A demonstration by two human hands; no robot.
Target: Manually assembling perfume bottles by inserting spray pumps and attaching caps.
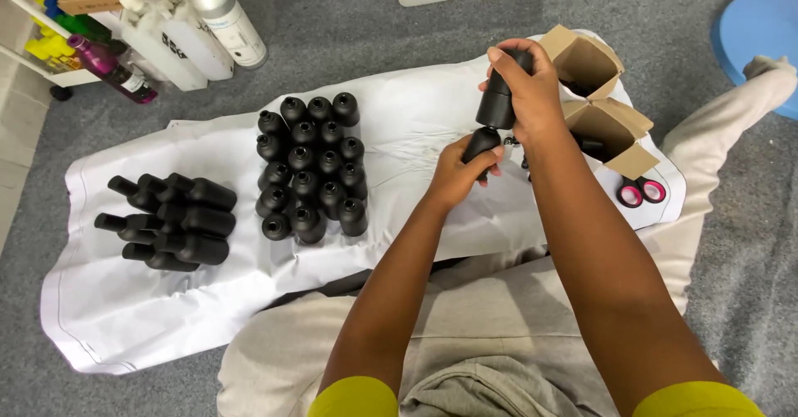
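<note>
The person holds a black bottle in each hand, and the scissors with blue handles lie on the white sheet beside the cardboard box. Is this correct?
Not quite: the head view shows the scissors have pink handles, not blue. The rest holds: the left hand and right hand each hold a black bottle, and the scissors lie on the white sheet beside the cardboard box.

Standing bottles cluster mid-frame on the cloth, lying bottles to their left, open box upper right
</note>
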